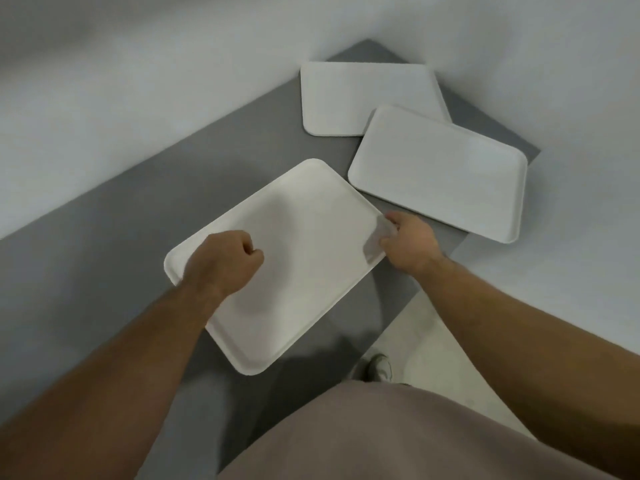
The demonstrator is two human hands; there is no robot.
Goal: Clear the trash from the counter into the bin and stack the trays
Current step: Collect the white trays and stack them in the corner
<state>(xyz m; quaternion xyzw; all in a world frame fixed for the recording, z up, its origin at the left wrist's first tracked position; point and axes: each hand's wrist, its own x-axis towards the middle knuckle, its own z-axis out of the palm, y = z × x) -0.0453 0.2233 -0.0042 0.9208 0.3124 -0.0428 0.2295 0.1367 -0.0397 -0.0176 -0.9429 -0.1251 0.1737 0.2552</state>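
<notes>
Gripping the nearest white tray [304,244] at its right edge, our right hand [410,245] had its fingers curled over the rim. Our left hand [227,261] was closed into an empty fist above the tray's left part. It lay on the grey counter [104,244]; two more trays [440,171] [363,95] sat farther back, overlapping.
</notes>
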